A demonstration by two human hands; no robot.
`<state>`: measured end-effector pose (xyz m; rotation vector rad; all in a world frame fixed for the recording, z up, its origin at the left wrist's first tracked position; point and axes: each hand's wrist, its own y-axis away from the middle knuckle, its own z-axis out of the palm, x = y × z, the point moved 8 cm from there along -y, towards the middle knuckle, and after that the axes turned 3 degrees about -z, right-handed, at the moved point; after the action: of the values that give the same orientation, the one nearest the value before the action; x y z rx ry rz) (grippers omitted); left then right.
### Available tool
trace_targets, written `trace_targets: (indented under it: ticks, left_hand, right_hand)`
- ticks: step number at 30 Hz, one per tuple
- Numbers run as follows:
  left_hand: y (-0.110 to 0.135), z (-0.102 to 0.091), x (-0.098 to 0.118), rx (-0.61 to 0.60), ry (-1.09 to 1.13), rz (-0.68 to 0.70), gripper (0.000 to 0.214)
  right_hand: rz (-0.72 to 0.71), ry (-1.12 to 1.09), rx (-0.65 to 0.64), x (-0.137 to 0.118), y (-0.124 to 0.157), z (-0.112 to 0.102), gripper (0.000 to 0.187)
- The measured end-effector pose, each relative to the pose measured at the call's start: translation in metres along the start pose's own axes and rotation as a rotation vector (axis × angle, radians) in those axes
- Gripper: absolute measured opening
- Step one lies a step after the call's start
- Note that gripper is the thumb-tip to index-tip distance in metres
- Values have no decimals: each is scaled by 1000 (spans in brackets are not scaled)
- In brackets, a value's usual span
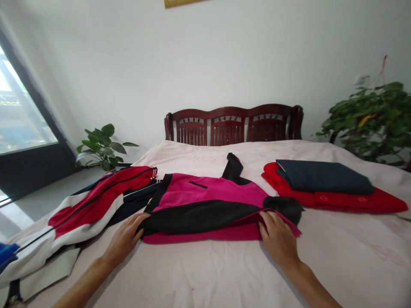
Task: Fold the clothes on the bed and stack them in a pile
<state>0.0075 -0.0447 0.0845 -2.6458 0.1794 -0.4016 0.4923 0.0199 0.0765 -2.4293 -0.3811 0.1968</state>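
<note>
A magenta and black long-sleeved top (195, 192) lies on the pale pink bedspread (205, 273) in front of me. One black sleeve is laid lengthwise along its near side, and the other sticks out at the far side. My left hand (128, 233) holds the near left corner, fingers closed at the end of the black sleeve by the dark hem. At the near right, by the shoulder and collar, my right hand (278, 235) grips the magenta edge. The fingertips of both hands are partly hidden by cloth.
Red, white and navy clothes (93, 201) are heaped at the left. A folded dark blue garment (324, 177) rests on a folded red one (346, 201) at the right. Beyond are a wooden headboard (227, 124) and potted plants (102, 145) on both sides.
</note>
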Motion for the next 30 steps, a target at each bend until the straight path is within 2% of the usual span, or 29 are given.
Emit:
trace_targets:
  ticks: [3,5,7,10,12,15,18,20,23,25,27,30]
  left_hand:
    - [-4,2,0,-13,-10,-69,43]
    - [-14,-4,7,-14,-17,-75,39]
    - [-24,-14,16,30,-17,-49,34]
    - [-31,-30,26,190,-6,-16,31]
    - [-28,-34,27,260,-5,-15,30]
    - [-20,-21,26,192,-1,14,31]
    - [-11,-8,22,77,16,26,37]
    - [-8,-7,16,46,10,-26,44]
    - [-11,-17,12,48,19,-124,50]
    - [-16,-25,23,71,76,-120,50]
    - [-25,-27,45,73,175,-61,51]
    - [-41,-15,83,37,314,21,46]
  right_hand:
    - [13,6,141,9,0,-17,28]
    - [49,69,164,13,-2,-22,33]
    - [26,105,102,13,-5,-18,36]
    - [-70,56,-36,14,-6,-5,25]
    - [-47,16,-20,27,-3,-5,23]
    - [-35,-33,10,43,5,-9,21]
    - [-155,-96,-120,41,14,-3,26]
    - [-184,-115,-175,41,19,-3,28]
    - [-159,-139,-189,43,17,-7,29]
    - [-132,-188,-166,40,10,-13,28]
    - [-102,-258,-119,29,-2,-20,28]
    - [-107,-351,-85,-7,-22,-24,30]
